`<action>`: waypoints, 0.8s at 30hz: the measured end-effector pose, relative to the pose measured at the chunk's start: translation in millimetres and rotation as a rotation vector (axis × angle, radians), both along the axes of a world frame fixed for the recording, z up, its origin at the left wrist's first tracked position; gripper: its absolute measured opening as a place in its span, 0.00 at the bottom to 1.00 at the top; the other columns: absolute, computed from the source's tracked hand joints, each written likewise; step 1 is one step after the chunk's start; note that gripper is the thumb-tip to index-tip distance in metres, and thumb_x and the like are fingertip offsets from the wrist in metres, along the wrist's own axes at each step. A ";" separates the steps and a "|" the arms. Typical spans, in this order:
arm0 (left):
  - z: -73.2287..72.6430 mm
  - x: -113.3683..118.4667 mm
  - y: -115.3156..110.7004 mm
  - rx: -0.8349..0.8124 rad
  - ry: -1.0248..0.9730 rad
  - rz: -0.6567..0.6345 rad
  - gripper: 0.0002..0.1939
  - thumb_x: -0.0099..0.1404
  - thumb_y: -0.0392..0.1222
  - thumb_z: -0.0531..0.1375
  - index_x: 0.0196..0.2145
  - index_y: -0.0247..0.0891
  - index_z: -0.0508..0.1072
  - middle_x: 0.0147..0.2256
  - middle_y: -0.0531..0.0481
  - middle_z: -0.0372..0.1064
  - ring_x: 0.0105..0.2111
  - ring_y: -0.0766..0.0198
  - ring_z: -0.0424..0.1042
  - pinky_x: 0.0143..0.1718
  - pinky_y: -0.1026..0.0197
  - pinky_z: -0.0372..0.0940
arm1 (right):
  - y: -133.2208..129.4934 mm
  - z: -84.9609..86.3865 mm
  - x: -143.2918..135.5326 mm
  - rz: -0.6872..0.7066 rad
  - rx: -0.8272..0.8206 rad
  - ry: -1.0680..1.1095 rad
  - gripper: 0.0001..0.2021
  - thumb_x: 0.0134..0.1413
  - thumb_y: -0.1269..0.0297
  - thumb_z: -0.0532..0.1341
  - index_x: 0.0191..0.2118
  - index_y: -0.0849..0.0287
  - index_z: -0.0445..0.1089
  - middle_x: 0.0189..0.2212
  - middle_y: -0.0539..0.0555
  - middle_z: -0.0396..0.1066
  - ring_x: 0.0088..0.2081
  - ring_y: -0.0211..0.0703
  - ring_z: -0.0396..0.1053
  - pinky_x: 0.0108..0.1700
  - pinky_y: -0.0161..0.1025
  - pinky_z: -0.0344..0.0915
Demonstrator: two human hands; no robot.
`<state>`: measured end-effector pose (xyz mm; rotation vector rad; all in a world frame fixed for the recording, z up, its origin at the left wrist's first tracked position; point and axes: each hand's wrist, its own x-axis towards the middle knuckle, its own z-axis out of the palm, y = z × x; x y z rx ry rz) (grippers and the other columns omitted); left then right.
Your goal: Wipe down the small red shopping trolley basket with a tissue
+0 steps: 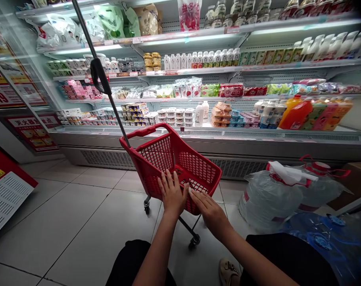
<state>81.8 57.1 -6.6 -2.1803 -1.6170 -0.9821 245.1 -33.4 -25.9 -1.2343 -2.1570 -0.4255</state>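
Observation:
A red plastic shopping basket cart (195,161) with lattice sides stands right in front of me, with nothing visible inside. My left hand (172,194) lies over its near side, fingers spread and stretched towards the inside. Close beside it, my right hand (212,210) is at the near rim, fingers pressed together. A small white thing (190,190), perhaps a bit of tissue, shows at the right fingertips. From the cart's left corner a long dark pole (116,113) with a black clip rises out of view.
An open chiller (186,71) with shelves of bottles, cups and pouches runs behind the cart. Bagged water jugs (271,198) and blue water bottles (323,234) stand on the floor at right. At left is a red and white box (8,198). My knees flank the cart.

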 end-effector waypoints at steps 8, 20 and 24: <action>-0.2 -6.8 -8.1 -0.060 -0.019 0.017 0.45 0.71 0.65 0.56 0.70 0.24 0.59 0.74 0.23 0.37 0.74 0.34 0.38 0.71 0.31 0.41 | -23.5 -5.5 18.0 0.164 0.036 -0.070 0.37 0.64 0.85 0.46 0.76 0.59 0.45 0.69 0.57 0.62 0.70 0.44 0.59 0.69 0.50 0.64; -6.5 -9.7 5.4 -0.079 0.007 -0.058 0.33 0.71 0.39 0.58 0.70 0.29 0.60 0.75 0.30 0.27 0.74 0.34 0.35 0.72 0.32 0.44 | -16.5 -19.1 41.3 -0.106 0.027 0.036 0.40 0.62 0.86 0.43 0.76 0.55 0.42 0.69 0.55 0.61 0.69 0.44 0.59 0.70 0.53 0.62; 0.8 -14.7 5.0 -0.079 0.056 -0.061 0.28 0.72 0.39 0.56 0.68 0.32 0.65 0.75 0.31 0.38 0.74 0.36 0.40 0.72 0.33 0.44 | -22.0 -17.2 -5.6 -0.007 0.050 -0.014 0.38 0.62 0.85 0.46 0.76 0.58 0.44 0.69 0.56 0.62 0.69 0.44 0.60 0.70 0.49 0.63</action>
